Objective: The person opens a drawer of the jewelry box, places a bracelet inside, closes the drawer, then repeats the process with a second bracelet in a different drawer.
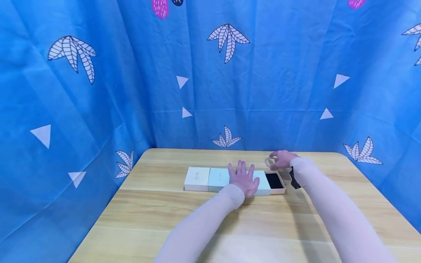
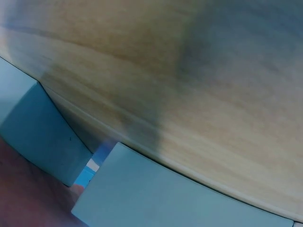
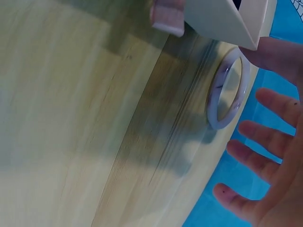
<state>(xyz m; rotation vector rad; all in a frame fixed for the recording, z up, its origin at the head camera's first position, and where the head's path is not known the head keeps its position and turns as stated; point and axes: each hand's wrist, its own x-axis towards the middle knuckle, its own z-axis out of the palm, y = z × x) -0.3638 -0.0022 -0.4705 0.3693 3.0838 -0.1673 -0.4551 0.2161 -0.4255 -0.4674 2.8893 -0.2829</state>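
Observation:
My left hand (image 1: 244,181) rests, fingers spread, on a pale green box (image 1: 218,179) and on the one beside it (image 1: 264,184). A sliver of that hand (image 2: 28,189) shows beneath the boxes in the left wrist view. From the row's right end juts an open box tray (image 1: 282,190) with a black lining. Just behind the tray, my right hand (image 1: 281,159) is at a pale bangle (image 1: 267,160). In the right wrist view, the bangle (image 3: 214,104) is on the tabletop by outstretched fingers (image 3: 251,158); whether a fingertip touches it I cannot tell.
A white box (image 1: 197,178) with small lettering stands at the row's left end. All this is on a light wooden table (image 1: 158,219). Blue patterned cloth (image 1: 279,73) hangs behind the table and along both sides. A dark band (image 1: 294,179) circles the right wrist.

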